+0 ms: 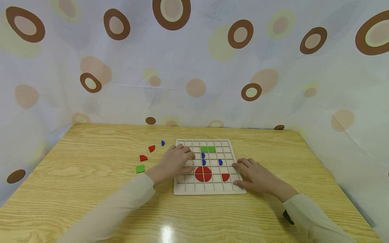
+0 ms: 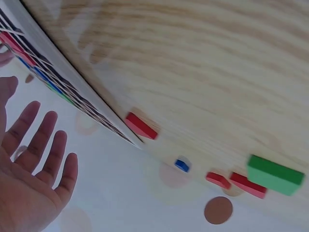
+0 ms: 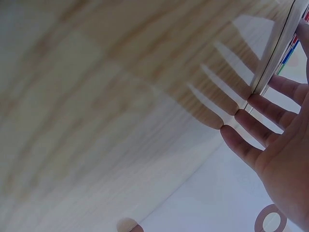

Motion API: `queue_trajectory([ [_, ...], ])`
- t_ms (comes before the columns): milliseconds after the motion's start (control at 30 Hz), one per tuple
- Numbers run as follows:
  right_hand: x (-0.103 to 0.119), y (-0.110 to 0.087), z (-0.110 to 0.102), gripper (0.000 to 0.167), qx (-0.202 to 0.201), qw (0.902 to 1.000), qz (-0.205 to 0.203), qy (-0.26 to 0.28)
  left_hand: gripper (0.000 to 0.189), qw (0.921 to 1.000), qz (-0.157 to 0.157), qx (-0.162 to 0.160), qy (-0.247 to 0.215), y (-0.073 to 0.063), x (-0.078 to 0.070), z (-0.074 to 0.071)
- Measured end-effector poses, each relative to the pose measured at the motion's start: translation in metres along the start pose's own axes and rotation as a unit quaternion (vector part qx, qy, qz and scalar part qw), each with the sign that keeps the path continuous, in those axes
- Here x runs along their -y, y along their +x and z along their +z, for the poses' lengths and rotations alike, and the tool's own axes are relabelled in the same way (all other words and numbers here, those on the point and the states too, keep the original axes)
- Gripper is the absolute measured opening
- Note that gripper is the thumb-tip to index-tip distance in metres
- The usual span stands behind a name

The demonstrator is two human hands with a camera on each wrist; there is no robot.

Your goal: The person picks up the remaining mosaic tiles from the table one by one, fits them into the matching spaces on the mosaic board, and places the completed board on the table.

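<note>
Okay, you seem midway through filling the board [image 1: 209,193]; left hand [image 1: 174,161] spread loosely over its left side, nothing visibly gripped; right hand [image 1: 259,175] uncurled, touching its right edge; green square [image 1: 140,168] lies loose on the table [image 1: 91,162], left of the board; next move probably calls for pinching it

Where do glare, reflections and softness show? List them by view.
Head: white glare on the yellow wood-grain table, near the bottom edge; left wrist: table grain soft; right wrist: grain blurred, with finger-shaped reflections beside the bare right hand.
</note>
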State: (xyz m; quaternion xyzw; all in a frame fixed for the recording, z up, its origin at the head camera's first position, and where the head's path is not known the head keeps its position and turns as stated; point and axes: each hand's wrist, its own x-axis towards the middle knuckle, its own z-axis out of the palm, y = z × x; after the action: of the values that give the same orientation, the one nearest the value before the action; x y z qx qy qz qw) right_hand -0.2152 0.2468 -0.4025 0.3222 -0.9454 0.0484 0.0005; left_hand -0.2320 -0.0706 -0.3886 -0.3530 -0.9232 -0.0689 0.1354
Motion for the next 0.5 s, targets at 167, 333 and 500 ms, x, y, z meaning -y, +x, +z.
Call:
queue_trajectory([
  [167,0.000,0.000,0.000,0.062,0.000,1.0000,0.001,0.000,0.028,0.9997,-0.023,0.001,0.005,-0.008,0.014,-0.003],
  [333,0.000,-0.001,0.000,0.061,-0.004,1.0000,0.000,0.002,0.028,0.9981,-0.056,0.021,-0.015,-0.016,0.027,-0.011],
  [500,0.001,-0.001,0.000,0.061,-0.006,1.0000,-0.003,0.005,0.026,0.9987,-0.049,0.009,0.003,-0.025,0.045,-0.010],
])
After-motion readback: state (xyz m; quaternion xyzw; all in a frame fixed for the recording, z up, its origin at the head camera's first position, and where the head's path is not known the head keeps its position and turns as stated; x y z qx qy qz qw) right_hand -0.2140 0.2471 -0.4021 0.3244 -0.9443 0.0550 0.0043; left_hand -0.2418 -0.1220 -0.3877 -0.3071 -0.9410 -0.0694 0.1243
